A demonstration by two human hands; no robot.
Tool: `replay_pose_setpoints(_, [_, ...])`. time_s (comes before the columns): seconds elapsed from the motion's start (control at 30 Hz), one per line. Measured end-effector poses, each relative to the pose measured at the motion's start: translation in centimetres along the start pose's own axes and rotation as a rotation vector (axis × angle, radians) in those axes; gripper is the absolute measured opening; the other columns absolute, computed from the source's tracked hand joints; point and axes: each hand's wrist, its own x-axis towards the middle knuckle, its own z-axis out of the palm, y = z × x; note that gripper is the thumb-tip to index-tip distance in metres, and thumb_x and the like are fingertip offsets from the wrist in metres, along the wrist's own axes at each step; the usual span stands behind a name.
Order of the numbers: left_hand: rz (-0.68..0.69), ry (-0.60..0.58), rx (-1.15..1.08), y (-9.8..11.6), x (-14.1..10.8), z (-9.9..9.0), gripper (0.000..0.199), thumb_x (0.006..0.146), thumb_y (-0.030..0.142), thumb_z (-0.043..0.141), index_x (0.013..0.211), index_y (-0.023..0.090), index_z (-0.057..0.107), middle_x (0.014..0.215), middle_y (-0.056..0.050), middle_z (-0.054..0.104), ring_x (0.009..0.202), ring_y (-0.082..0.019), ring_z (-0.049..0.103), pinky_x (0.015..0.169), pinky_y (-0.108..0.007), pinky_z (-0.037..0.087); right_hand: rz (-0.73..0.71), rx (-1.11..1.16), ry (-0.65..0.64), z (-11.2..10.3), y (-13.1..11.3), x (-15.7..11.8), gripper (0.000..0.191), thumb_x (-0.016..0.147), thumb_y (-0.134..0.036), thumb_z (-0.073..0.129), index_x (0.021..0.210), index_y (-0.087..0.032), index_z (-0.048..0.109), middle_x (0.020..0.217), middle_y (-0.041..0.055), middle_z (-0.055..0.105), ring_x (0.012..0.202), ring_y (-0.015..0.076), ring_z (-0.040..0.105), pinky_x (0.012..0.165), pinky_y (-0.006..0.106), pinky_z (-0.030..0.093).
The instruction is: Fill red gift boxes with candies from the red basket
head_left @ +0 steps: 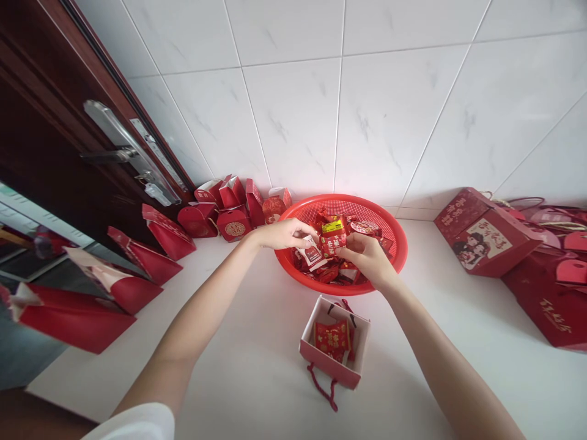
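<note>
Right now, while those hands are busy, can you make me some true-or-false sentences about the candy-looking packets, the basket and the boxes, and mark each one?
1. The right hand pinches a shiny red packet with a yellow top. True.
2. The round red plastic basket with holes sits between the white tiled wall and the open red cardboard box with white insides. True.
3. The open box is empty. False: small red wrapped packets lie inside it.
4. Small red paper boxes stand near the wall, left of the basket in the picture. True.
5. The left hand is on the silver metal door handle. False: it is over the basket.
</note>
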Motion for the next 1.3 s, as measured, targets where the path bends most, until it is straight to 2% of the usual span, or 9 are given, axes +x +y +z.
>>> replay_pose_setpoints(0.27, [-0.118,0.089,0.405,-0.5,0.6,0.0,0.033,0.081,0.027,0.066,0.111,0.018,0.076,0.084,-0.001,0.072,0.074,-0.015,0.062,0.066,-0.023,0.042,-0.039,0.007,0.033,-0.1,0.1,0.4,0.026,0.066,-0.039,0.078,0.08,-0.021,0.065,0.083,0.0054,0.075,0.083,0.0257,0.07,0.08,0.04,0.055])
replay_pose_setpoints(0.4, [-0.097,0.189,0.437,-1.7,1.0,0.2,0.025,0.08,0.028,0.069,0.102,0.021,0.078,0.09,-0.003,0.075,0.085,-0.019,0.066,0.076,-0.025,0.046,-0.048,0.039,0.065,0.1,0.2,0.4,0.025,0.067,-0.04,0.078,0.076,-0.021,0.064,0.078,0.0038,0.073,0.077,0.0234,0.068,0.076,0.038,0.054])
replay_pose_setpoints(0.5, [-0.025,0.312,0.38,-1.5,1.2,0.5,0.028,0.089,0.035,0.063,0.106,0.019,0.077,0.107,-0.007,0.077,0.1,-0.023,0.067,0.092,-0.031,0.048,-0.046,0.065,0.068,0.1,0.2,0.4,0.026,0.066,-0.041,0.079,0.075,-0.021,0.064,0.077,0.0029,0.072,0.076,0.0224,0.067,0.073,0.035,0.052])
replay_pose_setpoints(0.6, [0.067,0.33,0.15,-0.2,1.4,1.2,0.039,0.098,0.043,0.052,0.116,0.016,0.074,0.117,-0.009,0.076,0.108,-0.023,0.068,0.097,-0.034,0.05,-0.043,0.066,0.06,0.1,0.2,0.4,0.03,0.065,-0.043,0.082,0.075,-0.021,0.065,0.077,0.003,0.073,0.077,0.0225,0.068,0.074,0.035,0.052])
replay_pose_setpoints(0.77, [0.194,0.304,-0.026,1.3,2.1,2.9,0.035,0.091,0.041,0.067,0.114,0.017,0.075,0.12,-0.008,0.077,0.109,-0.024,0.07,0.097,-0.034,0.052,-0.047,0.104,0.035,0.1,0.2,0.5,0.038,0.065,-0.052,0.084,0.075,-0.021,0.064,0.074,0.002,0.071,0.075,0.0225,0.067,0.075,0.036,0.053])
replay_pose_setpoints(0.9, [0.204,0.363,-0.056,1.4,2.5,3.6,0.028,0.089,0.035,0.07,0.109,0.016,0.076,0.114,-0.008,0.078,0.105,-0.023,0.071,0.093,-0.034,0.053,-0.06,0.17,0.034,0.2,-0.1,0.3,0.046,0.065,-0.061,0.084,0.08,-0.022,0.065,0.077,0.0022,0.071,0.079,0.0222,0.067,0.077,0.035,0.054])
replay_pose_setpoints(1.13, [0.211,0.327,-0.201,1.5,3.0,4.0,0.025,0.087,0.036,0.073,0.105,0.019,0.078,0.107,-0.004,0.079,0.102,-0.022,0.071,0.093,-0.034,0.053,-0.14,0.229,0.04,0.1,-0.7,-0.1,0.044,0.07,-0.061,0.082,0.077,-0.023,0.06,0.077,0.0008,0.068,0.076,0.0194,0.064,0.075,0.032,0.05])
replay_pose_setpoints(1.23, [0.172,0.3,-0.299,0.6,3.3,3.5,0.027,0.089,0.04,0.071,0.105,0.019,0.078,0.107,-0.006,0.079,0.103,-0.022,0.071,0.094,-0.035,0.053,-0.147,0.247,0.057,0.1,-0.4,0.0,0.042,0.071,-0.059,0.082,0.076,-0.024,0.058,0.073,-0.0007,0.065,0.072,0.0178,0.06,0.071,0.031,0.048])
replay_pose_setpoints(1.3, [0.15,0.358,-0.33,-0.3,3.8,2.4,0.032,0.092,0.043,0.066,0.106,0.017,0.077,0.11,-0.008,0.078,0.104,-0.022,0.07,0.096,-0.036,0.052,-0.131,0.235,0.084,0.1,-0.2,0.2,0.042,0.071,-0.058,0.081,0.074,-0.024,0.056,0.072,-0.0011,0.063,0.07,0.0175,0.057,0.068,0.03,0.047])
